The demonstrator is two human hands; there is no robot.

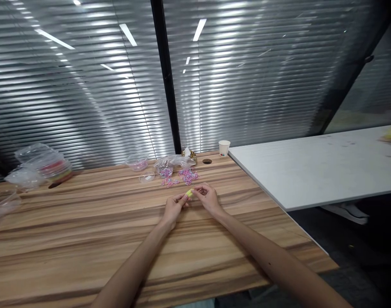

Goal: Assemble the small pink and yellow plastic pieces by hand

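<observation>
A small yellow piece (189,193) is pinched between my two hands above the wooden table (86,239). My left hand (175,208) grips its left side with thumb and fingers, and my right hand (207,196) holds its right side. What exactly the piece is stays too small to tell. Just beyond my hands lie loose pink and blue bits (188,175) in a pile. Beside them is a clear plastic bag (165,167) with more such bits inside. A clear round lid (147,177) lies flat to the left of the bag.
A clear bowl (137,163) with pink bits stands at the back, and a paper cup (224,148) near the table's back right corner. Stacked clear containers (51,164) are at the far left. A white table (311,171) adjoins on the right, with a shoe (349,212) beneath it.
</observation>
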